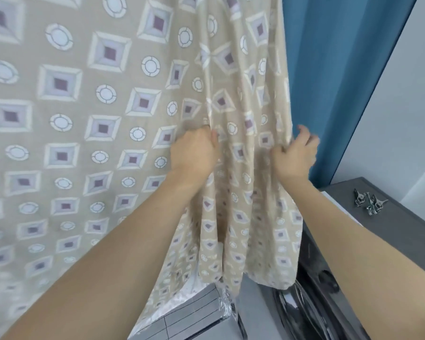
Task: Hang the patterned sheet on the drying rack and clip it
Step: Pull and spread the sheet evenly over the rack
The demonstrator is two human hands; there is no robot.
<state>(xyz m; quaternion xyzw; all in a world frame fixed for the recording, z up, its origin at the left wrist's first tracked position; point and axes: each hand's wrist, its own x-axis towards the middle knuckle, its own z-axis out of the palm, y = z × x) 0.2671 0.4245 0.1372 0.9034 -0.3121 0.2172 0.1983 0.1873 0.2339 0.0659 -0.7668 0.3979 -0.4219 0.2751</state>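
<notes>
Patterned sheet point(88, 114) hangs; left hand point(194, 153) fisted on a fold, right hand point(296, 155) pinching right edge.

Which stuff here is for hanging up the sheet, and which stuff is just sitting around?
For the job:
beige patterned sheet
left hand
right hand
shiny metal clips

Just there:
blue curtain
dark washing machine
grey countertop

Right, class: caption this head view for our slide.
Both hands, left hand and right hand, grip the hanging patterned sheet; clips lie unused.
</notes>
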